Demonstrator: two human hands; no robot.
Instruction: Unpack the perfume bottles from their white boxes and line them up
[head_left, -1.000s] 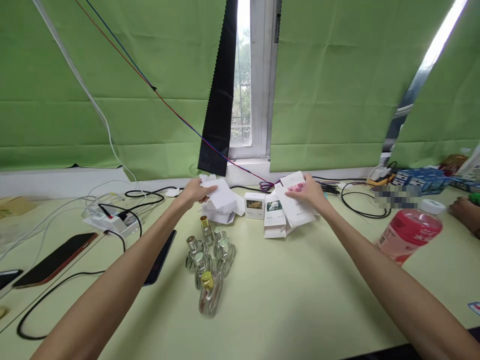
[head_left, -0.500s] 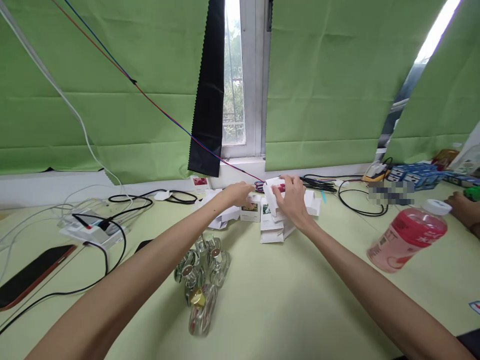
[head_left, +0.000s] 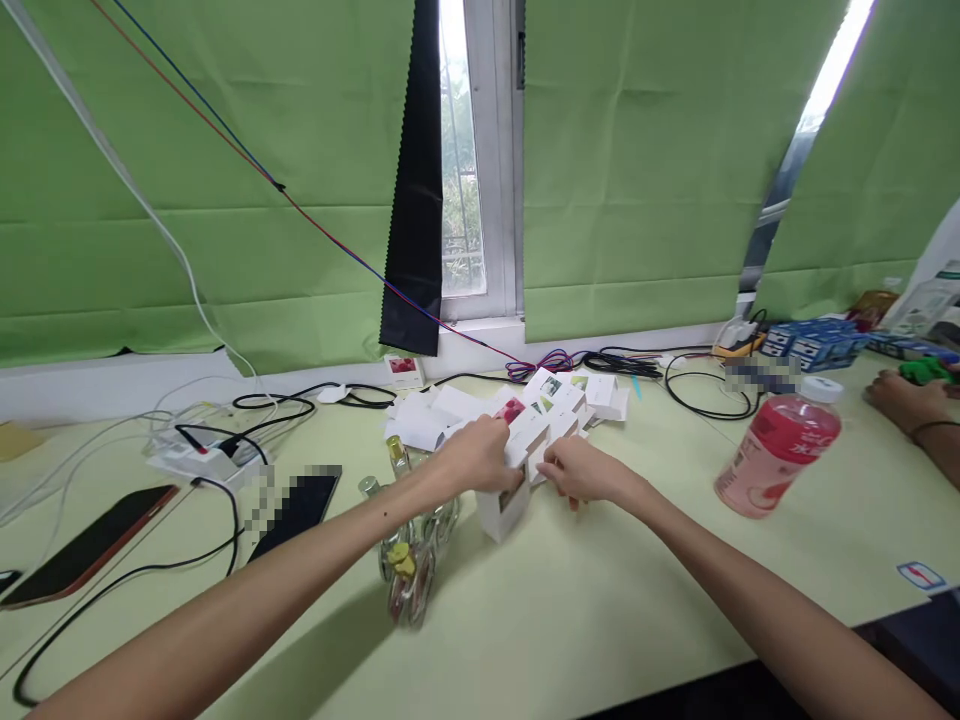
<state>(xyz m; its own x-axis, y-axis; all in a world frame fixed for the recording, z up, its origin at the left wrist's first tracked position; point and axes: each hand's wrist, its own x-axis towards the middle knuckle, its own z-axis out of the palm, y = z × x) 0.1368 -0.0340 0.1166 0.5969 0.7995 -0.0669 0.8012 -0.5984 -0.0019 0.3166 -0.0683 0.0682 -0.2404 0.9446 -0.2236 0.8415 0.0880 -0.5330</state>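
Observation:
Near the middle of the table, my left hand [head_left: 484, 462] is closed round a small white box [head_left: 501, 515] whose lower end points toward me. Just right of it, my right hand [head_left: 581, 470] has its fingers bent together beside the pile; what they hold, if anything, is hidden. Behind both hands lies a pile of white boxes [head_left: 555, 400], some with green or red pictures. White cartons [head_left: 420, 418] spread out left of the pile. Several glass bottles [head_left: 409, 570] with gold or silvery caps stand close together below my left forearm, which partly covers them.
A pink drink bottle [head_left: 780, 450] stands at the right. Two phones [head_left: 90, 545] and black cables lie at the left. Blue boxes [head_left: 814, 345] are at the back right, near another person's hand [head_left: 907, 395] holding something green.
Both hands have come nearer to me from the back of the table. My left hand now grips a white box. The boxes near my hands have shifted, and the view has turned slightly.

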